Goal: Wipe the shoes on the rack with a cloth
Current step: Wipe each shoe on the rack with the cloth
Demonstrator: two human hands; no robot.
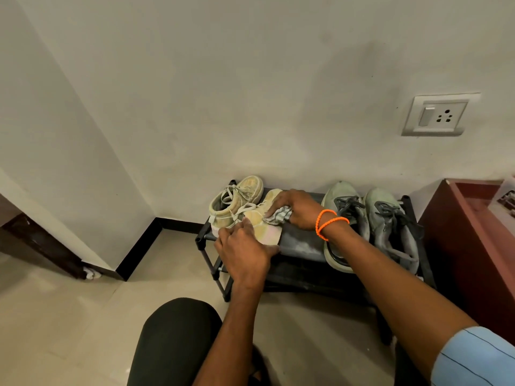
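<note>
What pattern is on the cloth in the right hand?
A faint grey-and-white check on the cloth, bunched in the right hand; seen in the head view.

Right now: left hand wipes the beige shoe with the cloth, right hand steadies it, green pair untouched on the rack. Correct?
Hands are swapped. The head view shows the right hand holding the cloth against the beige shoe, while the left hand steadies it. The green pair sits untouched on the rack.

home entryway | shoe rack (301,243) | tiled floor (55,316) | wall socket (439,115)
</note>
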